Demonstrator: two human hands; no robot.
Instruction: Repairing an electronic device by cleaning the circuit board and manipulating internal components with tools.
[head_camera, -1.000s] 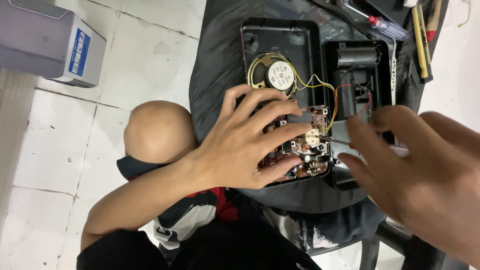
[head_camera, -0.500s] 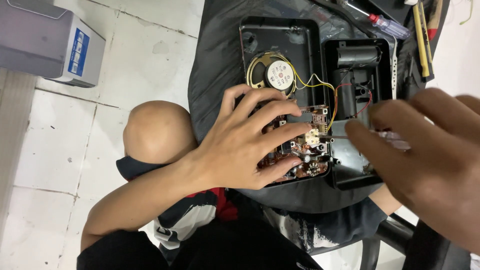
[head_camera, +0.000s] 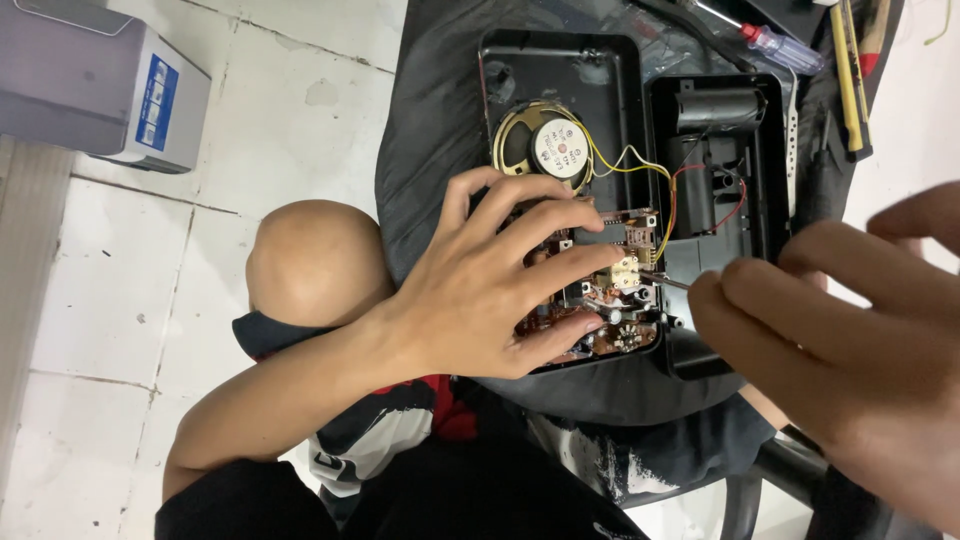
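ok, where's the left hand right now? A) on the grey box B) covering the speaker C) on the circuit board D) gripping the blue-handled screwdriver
C: the left hand lies spread on the circuit board in the open black case; the speaker shows uncovered above its fingers, and the right hand brings a thin metal tool tip to the board.

Lay at the dark cloth's far right corner: a clear-handled screwdriver, a yellow tool. Stood on the white tiled floor, near the top left corner: a grey box with blue label.
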